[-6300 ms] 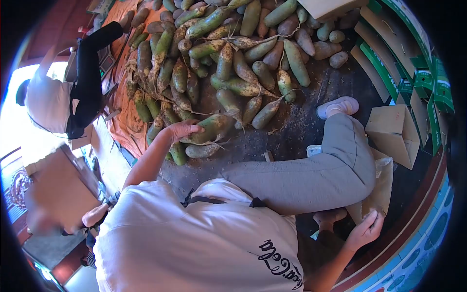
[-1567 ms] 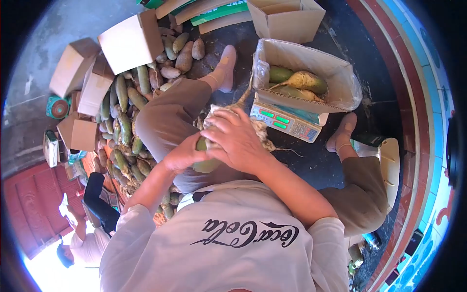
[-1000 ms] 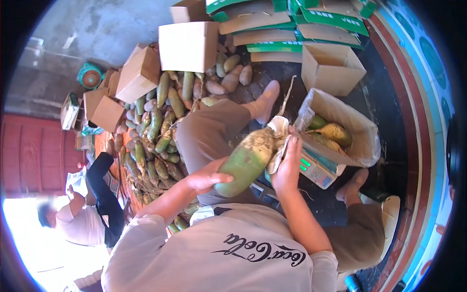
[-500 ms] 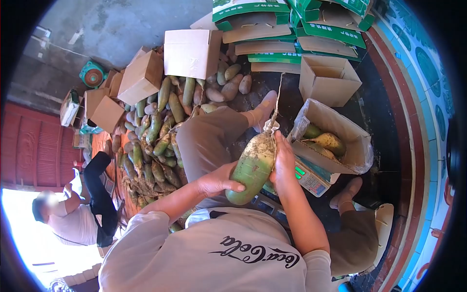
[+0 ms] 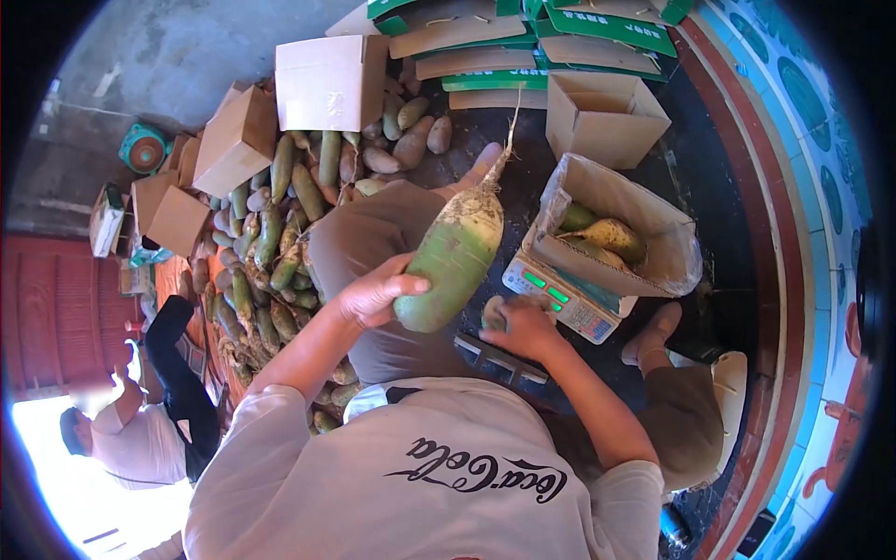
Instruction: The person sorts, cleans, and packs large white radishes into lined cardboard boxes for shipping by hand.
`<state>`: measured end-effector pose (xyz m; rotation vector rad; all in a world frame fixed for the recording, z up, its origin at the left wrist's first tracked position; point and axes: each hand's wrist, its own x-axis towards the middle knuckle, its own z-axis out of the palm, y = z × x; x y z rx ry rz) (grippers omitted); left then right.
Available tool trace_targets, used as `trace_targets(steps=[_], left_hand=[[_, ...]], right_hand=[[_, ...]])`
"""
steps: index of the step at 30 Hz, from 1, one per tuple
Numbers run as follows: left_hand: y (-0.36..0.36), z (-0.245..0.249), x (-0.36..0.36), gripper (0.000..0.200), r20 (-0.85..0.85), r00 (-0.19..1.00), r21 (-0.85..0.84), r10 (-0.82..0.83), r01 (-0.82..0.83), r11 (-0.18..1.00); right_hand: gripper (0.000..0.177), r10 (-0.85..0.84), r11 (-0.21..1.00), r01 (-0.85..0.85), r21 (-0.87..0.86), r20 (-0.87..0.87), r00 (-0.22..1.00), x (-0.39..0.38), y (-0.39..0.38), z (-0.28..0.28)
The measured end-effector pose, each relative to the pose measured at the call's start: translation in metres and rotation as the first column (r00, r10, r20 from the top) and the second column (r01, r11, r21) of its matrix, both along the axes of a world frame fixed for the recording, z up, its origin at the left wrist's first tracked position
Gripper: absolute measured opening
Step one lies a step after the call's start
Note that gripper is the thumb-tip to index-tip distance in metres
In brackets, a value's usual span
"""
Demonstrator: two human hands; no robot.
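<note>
A large green radish (image 5: 452, 252) with a pale, soil-stained top and a long thin root tilts up and to the right in front of me. Its lower end rests in my left hand (image 5: 378, 291), with the thumb across its side. My right hand (image 5: 525, 327) is down by the front of a digital scale (image 5: 569, 299), apart from the radish. Its fingers are curled round a small roundish item (image 5: 494, 315) too blurred to name. On the scale stands a plastic-lined cardboard box (image 5: 672, 238) with several radishes (image 5: 611, 238) inside.
A big heap of radishes (image 5: 271, 233) covers the floor at left, with cardboard boxes (image 5: 331, 82) on it. Green printed cartons (image 5: 597, 33) are stacked at the back. An open carton (image 5: 607, 117) stands behind the scale. Another person (image 5: 140, 429) sits at far left.
My right hand has let go of the radish's upper side and moved down beside the scale. My left hand still holds the radish, now farther left. The whole view has shifted slightly.
</note>
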<state>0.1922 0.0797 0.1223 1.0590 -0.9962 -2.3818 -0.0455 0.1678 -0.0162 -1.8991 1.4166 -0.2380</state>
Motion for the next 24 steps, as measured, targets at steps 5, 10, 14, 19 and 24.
trace_targets(steps=[5, 10, 14, 19, 24], left_hand=[[-0.009, 0.009, -0.001, 0.084, 0.02, 0.982, 0.018, -0.19, 0.19, 0.982], [-0.017, 0.019, -0.014, 0.082, 0.083, 0.94, -0.026, -0.331, 0.334, 0.942], [-0.014, 0.031, -0.014, 0.082, -0.097, 0.97, -0.127, -0.223, 0.21, 0.969], [0.009, 0.03, -0.04, 0.059, 0.062, 0.997, -0.386, -0.044, 0.064, 0.92], [0.008, 0.017, -0.054, 0.035, 0.035, 0.998, -0.331, 0.048, -0.034, 0.943]], right_hand=[[0.064, -0.094, 0.714, 0.172, -0.679, 0.151, 0.984, -0.015, -0.02, 0.149], [0.08, 0.125, 0.651, -0.084, -0.755, -0.002, 0.992, -0.009, -0.037, 0.159], [0.079, -0.059, 0.745, 0.177, -0.643, 0.201, 0.978, -0.02, -0.019, 0.154], [0.082, -0.285, 0.78, 0.395, -0.484, 0.286, 0.915, -0.024, 0.005, 0.135], [0.082, -0.351, 0.808, 0.475, -0.349, 0.363, 0.863, -0.028, 0.014, 0.124]])
